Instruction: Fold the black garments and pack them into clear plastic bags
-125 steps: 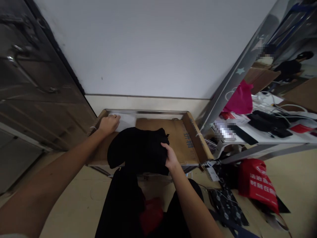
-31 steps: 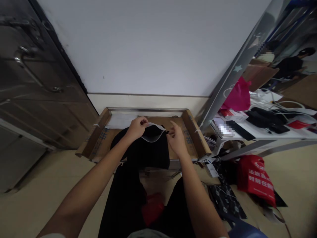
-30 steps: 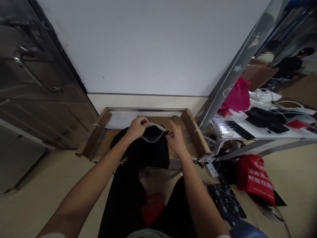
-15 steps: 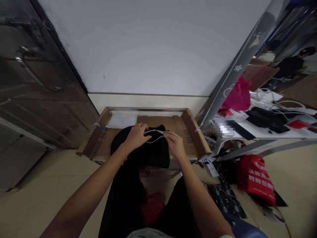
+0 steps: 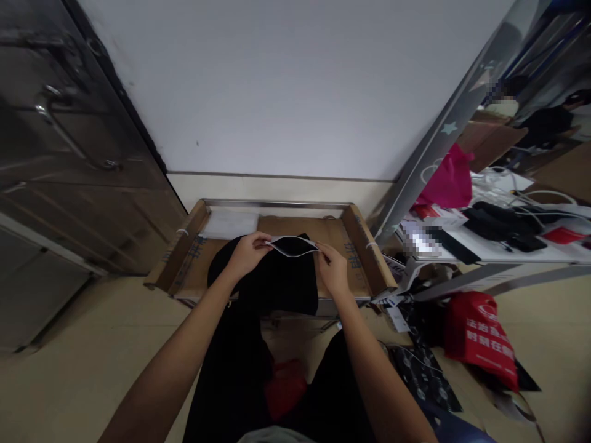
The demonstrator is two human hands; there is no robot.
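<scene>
A black cloth item lies on a cardboard-lined stand; its exact kind is unclear. At its far side is a white-edged opening, spread into a lens shape with a dark inside. My left hand pinches the left end of this edge between thumb and fingers. The right end is pinched by my right hand, its fingertips at the corner. Both hands rest just above the cloth, whose lower part hangs to the stand's near edge.
White flat sheets lie at the stand's back left. Left is a metal door; a white wall rises behind. On the right, a table bears a pink bag, cables and black pouches. A red bag sits on the floor. People are beyond.
My left hand has moved slightly left and taken the left end of the white edge. The opening is now wider and more evenly spread; my right hand keeps its end.
</scene>
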